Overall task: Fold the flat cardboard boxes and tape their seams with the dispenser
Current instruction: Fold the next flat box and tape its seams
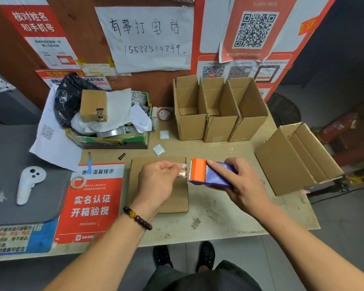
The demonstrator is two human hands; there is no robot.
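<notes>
My right hand [243, 185] grips an orange and blue tape dispenser [208, 172] above the table, its cutter facing left. My left hand [158, 183] pinches the clear tape end [182, 171] drawn out from the dispenser. Under my left hand lies a flat cardboard box [177, 198]. Three folded open boxes [216, 110] stand in a row at the back against the wall. A fourth open box [292, 160] lies tipped at the table's right edge.
A cluttered tray of bags and papers [107, 122] sits back left, with a small taped box on top. A white controller [28, 183], a tape roll [78, 182], a blue cutter [89, 162] and a red notice lie left. The table's front edge is near my feet.
</notes>
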